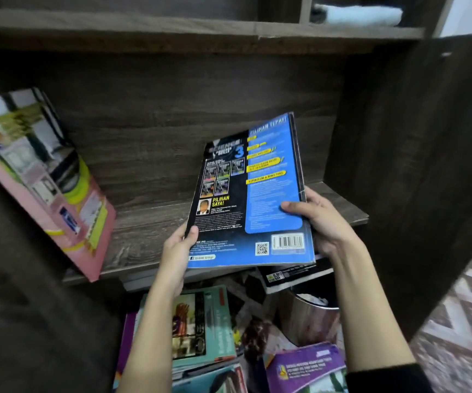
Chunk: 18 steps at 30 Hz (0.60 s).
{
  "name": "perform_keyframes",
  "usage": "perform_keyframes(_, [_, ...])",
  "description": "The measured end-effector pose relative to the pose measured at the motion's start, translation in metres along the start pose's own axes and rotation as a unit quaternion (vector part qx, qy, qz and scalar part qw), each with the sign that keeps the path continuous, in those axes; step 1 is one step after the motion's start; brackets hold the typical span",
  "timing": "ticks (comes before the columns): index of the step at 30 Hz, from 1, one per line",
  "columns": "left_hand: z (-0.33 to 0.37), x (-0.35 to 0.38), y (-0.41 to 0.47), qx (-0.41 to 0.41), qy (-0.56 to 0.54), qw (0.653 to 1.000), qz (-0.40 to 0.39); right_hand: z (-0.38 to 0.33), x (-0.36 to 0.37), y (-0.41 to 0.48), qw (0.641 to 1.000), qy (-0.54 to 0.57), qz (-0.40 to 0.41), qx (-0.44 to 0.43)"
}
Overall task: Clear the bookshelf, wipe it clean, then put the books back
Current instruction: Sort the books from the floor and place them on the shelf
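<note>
Risk: the blue book (252, 194) looks thin and floppy. It is held back cover up, tilted over the right half of the shelf board (149, 231). Stood alone it would likely sag or topple, since its only neighbour, the pink book (44, 177) at 9 o'clock, leans well apart from it. Its lower edge overhangs the board's front lip, so a slack grip could drop it onto the floor books (200, 327) or the metal bin (308, 316) at 6 o'clock.

Pose: the left hand (178, 248) grips the lower-left corner, thumb on the cover, fingers hidden beneath. The right hand (322, 219) grips the right edge, thumb flat on the blue panel, fingers curled under. Both forearms reach in from 6 o'clock.
</note>
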<state>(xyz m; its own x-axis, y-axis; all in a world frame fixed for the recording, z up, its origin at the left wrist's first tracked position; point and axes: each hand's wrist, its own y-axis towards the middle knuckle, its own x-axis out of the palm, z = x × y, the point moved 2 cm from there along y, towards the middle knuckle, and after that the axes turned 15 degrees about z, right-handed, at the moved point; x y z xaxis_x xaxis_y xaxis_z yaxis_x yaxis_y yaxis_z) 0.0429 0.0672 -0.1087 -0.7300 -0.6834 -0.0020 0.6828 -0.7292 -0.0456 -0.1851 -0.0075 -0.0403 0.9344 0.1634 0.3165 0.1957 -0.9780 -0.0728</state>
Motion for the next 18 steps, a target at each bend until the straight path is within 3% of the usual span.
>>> perform_keyframes(3, [0.015, -0.017, 0.0, 0.03, 0.004, 0.999, 0.032, -0.009, 0.025, -0.014, 0.997, 0.022, -0.029, -0.073])
perform_keyframes(6, [0.041, -0.04, -0.003, 0.117, 0.059, 0.984, 0.125, -0.007, 0.056, -0.024, 0.988, 0.011, -0.044, -0.15])
perform_keyframes(10, [0.09, -0.07, -0.004, 0.184, 0.009, 0.967, 0.179, 0.007, 0.105, -0.036, 0.972, -0.001, -0.043, -0.233])
perform_keyframes(14, [0.149, -0.089, -0.016, 0.177, -0.075, 0.969, 0.157, 0.036, 0.156, -0.047, 0.947, -0.06, -0.008, -0.314])
perform_keyframes(18, [0.19, -0.101, -0.025, 0.173, -0.113, 0.971, 0.119, 0.074, 0.195, -0.063, 0.89, -0.149, 0.042, -0.429])
